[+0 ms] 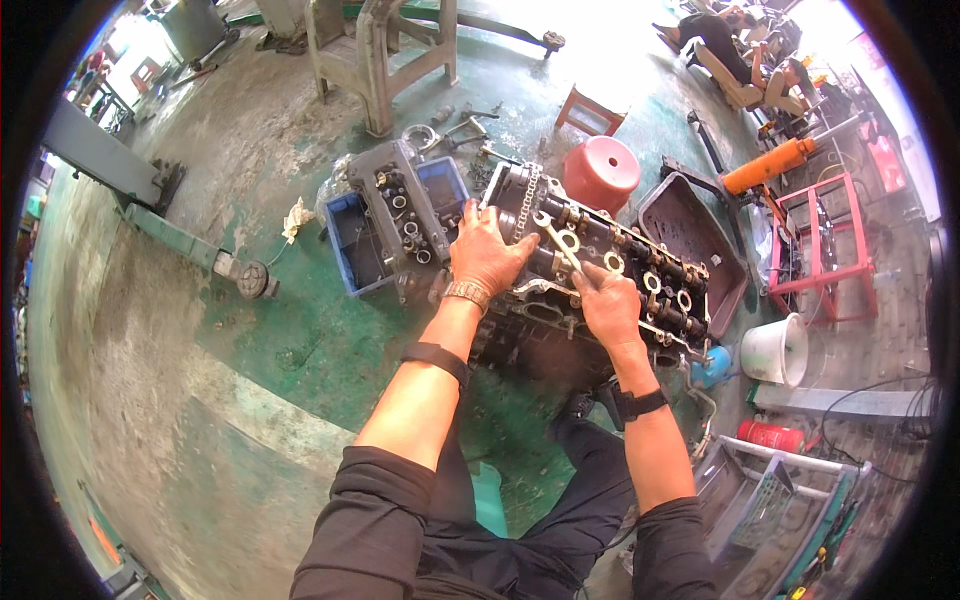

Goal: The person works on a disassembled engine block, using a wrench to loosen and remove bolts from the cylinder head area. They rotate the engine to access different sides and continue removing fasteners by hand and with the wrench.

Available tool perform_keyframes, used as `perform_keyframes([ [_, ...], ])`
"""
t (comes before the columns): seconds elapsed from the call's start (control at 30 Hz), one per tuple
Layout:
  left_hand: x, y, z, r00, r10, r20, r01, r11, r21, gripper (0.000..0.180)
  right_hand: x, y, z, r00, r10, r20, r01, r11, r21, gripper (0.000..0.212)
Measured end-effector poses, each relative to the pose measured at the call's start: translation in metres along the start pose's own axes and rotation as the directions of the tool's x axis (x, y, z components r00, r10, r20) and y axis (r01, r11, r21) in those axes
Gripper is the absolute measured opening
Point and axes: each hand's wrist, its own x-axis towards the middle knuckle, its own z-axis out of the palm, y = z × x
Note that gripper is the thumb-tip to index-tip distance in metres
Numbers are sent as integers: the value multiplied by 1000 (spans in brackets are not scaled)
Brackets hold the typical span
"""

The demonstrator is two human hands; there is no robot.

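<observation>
In front of me stands an engine (pixel 640 262) with its top open, showing camshafts and a timing chain (pixel 527 203) at the left end. My right hand (pixel 610 303) is closed around a combination wrench (pixel 570 256); the wrench's far end lies over the top of the engine near the chain. My left hand (pixel 482 250) grips the round dark camshaft sprocket (pixel 507 224) beside the chain, with fingers over its far side and the thumb toward the wrench. Palm and fingers hide part of this sprocket.
Left of the engine, a grey engine cover (pixel 392 185) rests across a blue crate (pixel 345 240). Behind are a red stool (pixel 601 168) and a black drip tray (pixel 735 290). To the right stand a white bucket (pixel 765 352), a red metal frame (pixel 860 235) and a grey cart (pixel 730 480).
</observation>
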Motion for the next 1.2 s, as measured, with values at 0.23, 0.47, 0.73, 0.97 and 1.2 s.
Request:
perform_keyframes([
  [0.23,-1,0,-1,1000,11,3,-11,1000,-8,71,22,16,-16,937,-349,-28,345,935,-86,20],
  [0.47,0,1,-1,1000,-15,24,16,1000,-8,71,25,19,-15,974,-201,102,212,970,-115,29],
  [0.73,0,0,0,1000,-10,26,10,1000,-9,74,47,12,-31,963,-41,265,58,997,-57,42],
  [0.97,-2,1,-2,1000,-11,16,11,1000,6,74,70,20,-25,946,-12,325,11,1000,3,49],
  [1.2,-1,-1,2,1000,3,-8,-3,1000,8,73,78,27,-11,973,-30,230,48,996,-72,49],
])
